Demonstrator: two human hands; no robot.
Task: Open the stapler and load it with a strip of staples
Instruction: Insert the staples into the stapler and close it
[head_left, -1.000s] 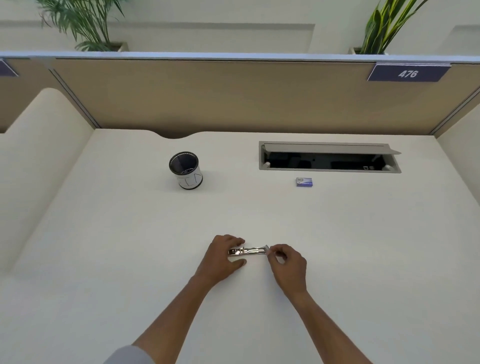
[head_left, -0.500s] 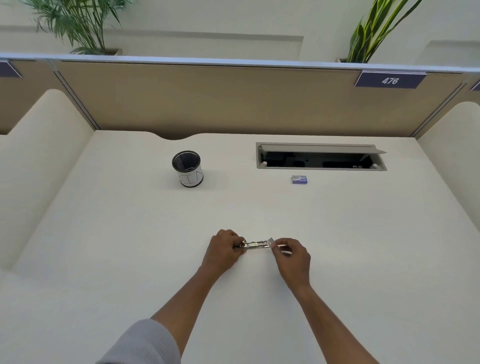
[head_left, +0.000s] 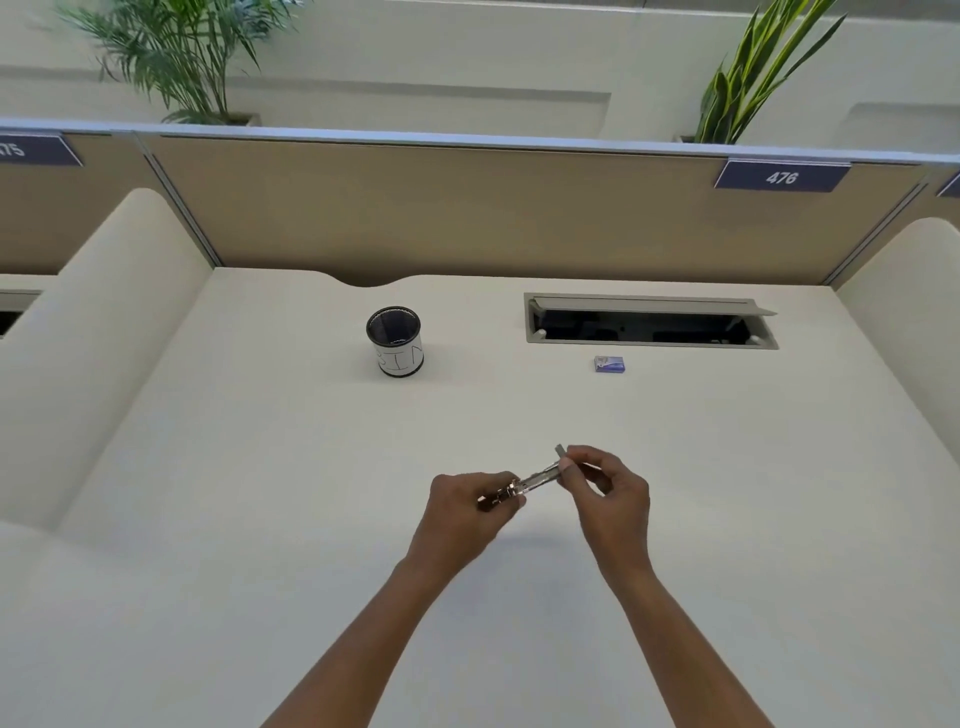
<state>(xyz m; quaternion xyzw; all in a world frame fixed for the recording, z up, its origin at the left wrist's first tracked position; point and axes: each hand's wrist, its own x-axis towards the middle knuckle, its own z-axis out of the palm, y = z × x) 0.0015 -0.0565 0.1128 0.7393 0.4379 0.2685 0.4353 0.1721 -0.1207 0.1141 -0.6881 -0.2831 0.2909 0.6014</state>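
A small silver stapler (head_left: 535, 480) is held above the cream desk between both hands, tilted with its right end higher. My left hand (head_left: 465, 512) grips its lower left end. My right hand (head_left: 610, 493) pinches the raised right tip with thumb and fingers. Whether the stapler is open is too small to tell. A little blue staple box (head_left: 609, 364) lies farther back on the desk, to the right of the hands.
A black mesh pen cup (head_left: 395, 340) with a white label stands at the back left. An open cable hatch (head_left: 649, 321) is cut into the desk behind the staple box. A tan partition (head_left: 467, 208) closes the far edge, with raised side walls left and right.
Both hands have lifted the stapler off the desk. Its right end has tilted upward, and my right hand has risen with it.
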